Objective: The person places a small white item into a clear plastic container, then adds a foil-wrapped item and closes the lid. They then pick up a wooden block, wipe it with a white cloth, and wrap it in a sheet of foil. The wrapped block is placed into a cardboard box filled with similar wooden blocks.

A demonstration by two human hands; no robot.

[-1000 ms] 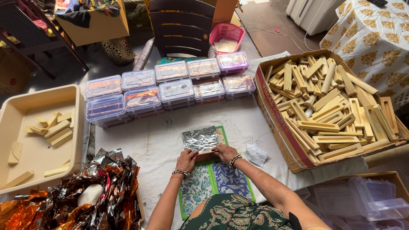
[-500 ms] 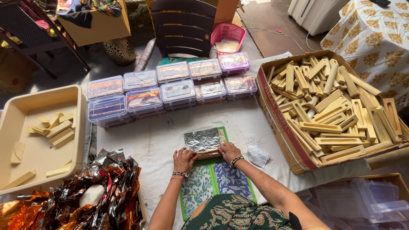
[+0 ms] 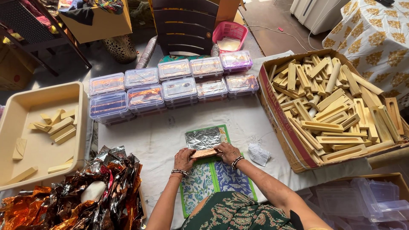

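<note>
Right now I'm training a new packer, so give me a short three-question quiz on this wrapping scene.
1. True or false: both hands, left hand and right hand, touch the foil sheet.
2. The pale bars fill which container? A) cardboard box B) pink basket C) clear lidded boxes
3. What lies in the cream tray?

Key: 1 true. 2 A. 3 A few pale bars.

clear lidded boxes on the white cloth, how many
8 clear lidded boxes: four in a back row, four in a front row, beyond the hands. More may be stacked beneath, hidden from view.
</note>
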